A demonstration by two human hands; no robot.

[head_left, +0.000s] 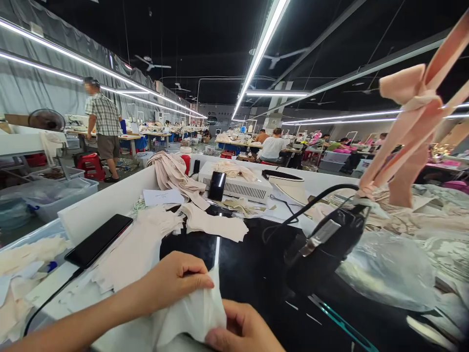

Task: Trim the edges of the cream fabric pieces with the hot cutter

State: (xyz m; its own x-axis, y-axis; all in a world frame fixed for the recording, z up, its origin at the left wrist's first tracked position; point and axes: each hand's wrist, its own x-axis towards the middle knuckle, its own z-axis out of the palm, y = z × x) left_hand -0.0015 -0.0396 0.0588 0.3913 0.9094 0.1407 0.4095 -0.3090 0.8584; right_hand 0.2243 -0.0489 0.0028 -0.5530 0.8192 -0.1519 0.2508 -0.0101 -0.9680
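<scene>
A piece of thin white fabric (pixel 196 313) is stretched between my hands at the bottom middle of the head view. My left hand (pixel 179 278) pinches its upper edge between thumb and fingers. Lower and to the right, my right hand (pixel 244 326) grips the fabric's side. The cloth's lower part runs out of the frame. Beyond my hands lie cut cream fabric pieces (pixel 214 224) on the black work surface (pixel 256 264). More pale pieces (pixel 128 249) are heaped to the left, close to my left forearm.
A black machine head (pixel 326 244) with peach straps (pixel 414 122) tied above it stands at right. Near it lie teal tweezers (pixel 340 322) and a plastic bag (pixel 392 269). A cabled phone (pixel 98 239) rests at left; another phone (pixel 217 186) leans on a white box (pixel 238 186).
</scene>
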